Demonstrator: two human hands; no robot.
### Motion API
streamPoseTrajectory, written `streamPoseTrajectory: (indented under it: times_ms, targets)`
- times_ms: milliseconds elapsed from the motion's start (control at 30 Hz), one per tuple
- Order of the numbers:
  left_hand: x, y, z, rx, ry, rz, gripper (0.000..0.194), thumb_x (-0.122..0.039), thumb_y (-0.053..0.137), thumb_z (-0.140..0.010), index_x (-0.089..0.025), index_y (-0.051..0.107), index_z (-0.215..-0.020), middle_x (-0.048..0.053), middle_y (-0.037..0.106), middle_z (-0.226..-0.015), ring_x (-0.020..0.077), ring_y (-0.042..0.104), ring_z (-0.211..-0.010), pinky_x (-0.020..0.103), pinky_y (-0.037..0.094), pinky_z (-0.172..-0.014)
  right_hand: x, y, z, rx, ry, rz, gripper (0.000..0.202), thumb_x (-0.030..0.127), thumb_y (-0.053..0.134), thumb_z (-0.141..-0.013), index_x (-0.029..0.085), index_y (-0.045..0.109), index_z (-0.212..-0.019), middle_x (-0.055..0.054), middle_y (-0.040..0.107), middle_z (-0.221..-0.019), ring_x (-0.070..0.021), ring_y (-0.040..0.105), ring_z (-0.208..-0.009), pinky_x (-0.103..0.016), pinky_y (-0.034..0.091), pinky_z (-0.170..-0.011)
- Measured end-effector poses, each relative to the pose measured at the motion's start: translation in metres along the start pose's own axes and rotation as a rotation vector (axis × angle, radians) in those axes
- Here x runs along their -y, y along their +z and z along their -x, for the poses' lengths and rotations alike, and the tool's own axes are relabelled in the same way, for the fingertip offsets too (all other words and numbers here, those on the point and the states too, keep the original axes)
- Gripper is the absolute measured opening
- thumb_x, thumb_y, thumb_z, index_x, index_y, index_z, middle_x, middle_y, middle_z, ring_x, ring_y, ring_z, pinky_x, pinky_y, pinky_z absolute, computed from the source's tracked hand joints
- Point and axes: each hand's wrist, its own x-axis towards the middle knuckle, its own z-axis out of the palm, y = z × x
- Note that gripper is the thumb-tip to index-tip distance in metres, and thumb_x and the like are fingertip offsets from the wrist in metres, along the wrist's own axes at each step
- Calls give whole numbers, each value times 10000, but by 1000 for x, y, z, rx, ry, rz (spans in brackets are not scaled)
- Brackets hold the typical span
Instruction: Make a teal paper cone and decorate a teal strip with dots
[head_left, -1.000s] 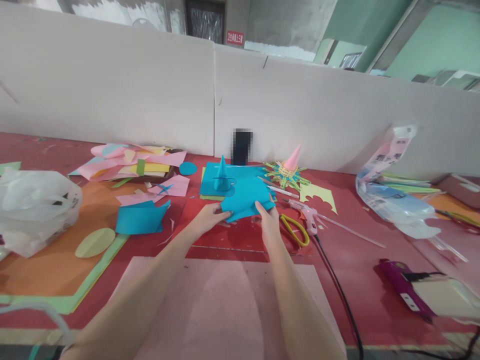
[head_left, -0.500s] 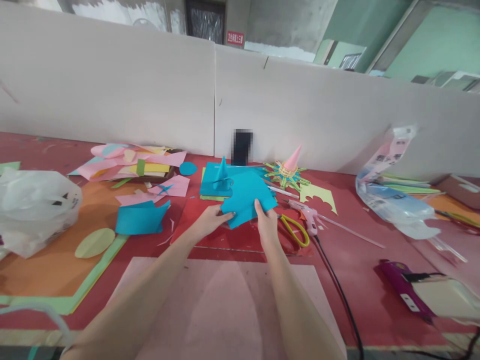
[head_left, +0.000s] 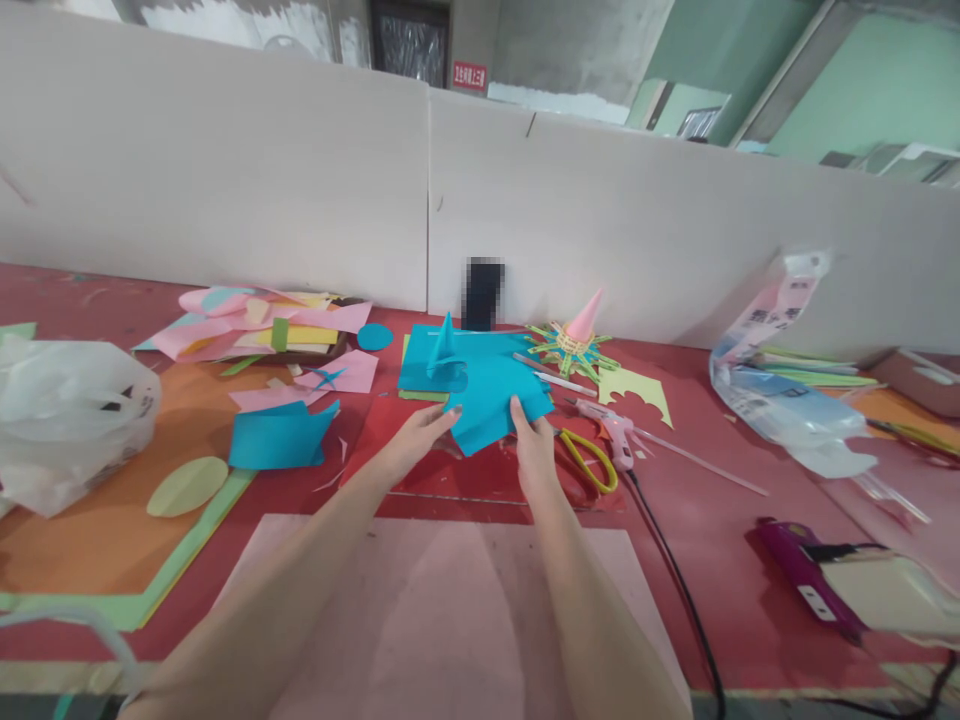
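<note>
Between my hands is a blue paper sheet (head_left: 491,405) with a curved cut in its left edge. My right hand (head_left: 534,440) pinches its lower right edge, thumb on top. My left hand (head_left: 420,435) is at its left corner, thumb and fingers closed together against the edge. Behind the sheet, a blue cone (head_left: 444,350) stands on a stack of blue paper (head_left: 416,370). Yellow-handled scissors (head_left: 591,462) lie just right of my right hand, partly under a pink glue gun (head_left: 616,430).
A pink cone on a woven star (head_left: 583,325) stands behind the glue gun. Paper scraps (head_left: 262,330), a curled blue strip (head_left: 277,437) and a white plastic bag (head_left: 75,410) are at left. A purple power strip (head_left: 806,580) and clear packaging (head_left: 795,390) are at right.
The blue sheet has tipped lower and flatter, and its left part has shifted. My left thumb has moved slightly left, off the sheet's face to its corner.
</note>
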Motion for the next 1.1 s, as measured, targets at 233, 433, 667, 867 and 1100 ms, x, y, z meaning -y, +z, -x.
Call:
streamPoseTrajectory:
  times_ms: [233,433,667,867,1100]
  targets:
    - [-6,-1,-1,153,-103,140,404,-454,513,-704,-159,547,-977,108,687,-800,229,649,-688,349,507,-595,-3,1,-1,-19,96,-109,454,498,591,-695,176,581,-1015,-24,646,-790,-137,553,-549,-234,416,-422]
    - [1,1,2,102,-81,73,256,-347,636,-686,-121,593,-799,72,668,-679,166,622,-567,310,503,-607,10,5,5,83,137,-200,388,497,608,-685,195,570,-927,4,595,-655,-119,489,-467,-229,377,-369]
    - [6,-11,-3,42,-75,175,131,-259,596,-708,-153,555,-642,3,600,-561,117,575,-490,251,475,-535,24,9,12,327,166,-246,245,395,676,-654,208,560,-762,41,527,-604,-90,489,-497,-186,386,-395]
    - [4,-7,0,128,-137,180,201,-315,600,-711,-134,580,-627,40,624,-585,127,578,-477,256,471,-522,19,12,11,212,106,-104,304,419,657,-663,180,501,-560,43,500,-433,-73,395,-332,-206,285,-325]
    - [-2,1,3,203,-166,112,523,-615,462,-729,-120,627,-759,115,683,-736,181,642,-608,303,507,-622,21,17,15,49,-16,147,421,470,621,-675,193,433,-419,49,432,-345,-90,397,-323,-237,319,-378]
